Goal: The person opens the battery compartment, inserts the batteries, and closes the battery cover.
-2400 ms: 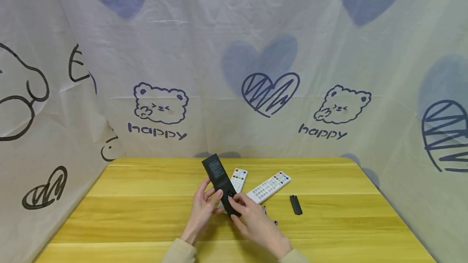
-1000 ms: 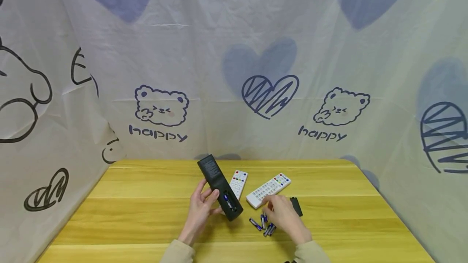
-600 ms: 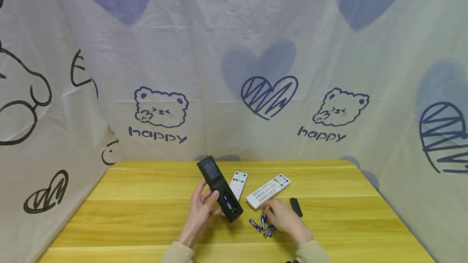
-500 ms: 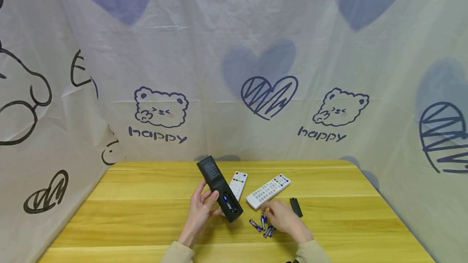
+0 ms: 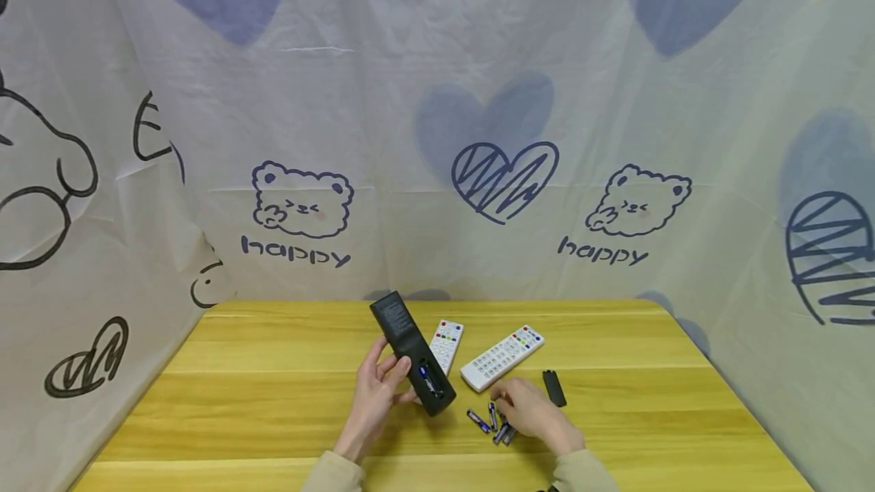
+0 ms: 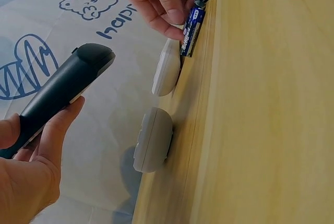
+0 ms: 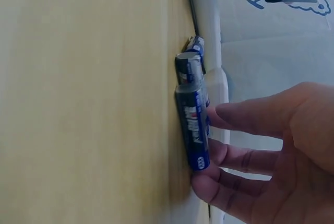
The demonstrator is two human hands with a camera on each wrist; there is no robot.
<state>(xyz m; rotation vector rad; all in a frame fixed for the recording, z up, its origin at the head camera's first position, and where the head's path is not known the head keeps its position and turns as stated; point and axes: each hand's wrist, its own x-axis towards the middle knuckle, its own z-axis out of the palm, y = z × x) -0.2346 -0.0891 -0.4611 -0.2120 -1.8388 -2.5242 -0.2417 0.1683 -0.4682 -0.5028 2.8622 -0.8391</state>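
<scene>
My left hand (image 5: 372, 397) holds a black remote control (image 5: 403, 329) above the table, back side up and tilted. Its battery compartment is uncovered, and a blue battery (image 5: 427, 378) lies inside. Down on the tabletop, my right hand (image 5: 533, 408) reaches with bent fingers into a small group of blue and silver batteries (image 7: 193, 130). In the right wrist view its thumb and fingertips are right at these batteries; whether one is pinched is hidden. A separate battery (image 5: 478, 421) lies left of the group. A black battery cover (image 5: 554, 388) lies right of my right hand.
A white remote control (image 5: 502, 359) lies face up beyond the batteries. Another white remote control (image 5: 446, 344) lies partly behind the black one. The wooden table (image 5: 273, 370) ends at a printed cloth backdrop (image 5: 410, 97).
My right hand has moved from the black remote's compartment down to the batteries on the table. Over the last half second its fingers shift slightly among them. The left hand stays nearly still.
</scene>
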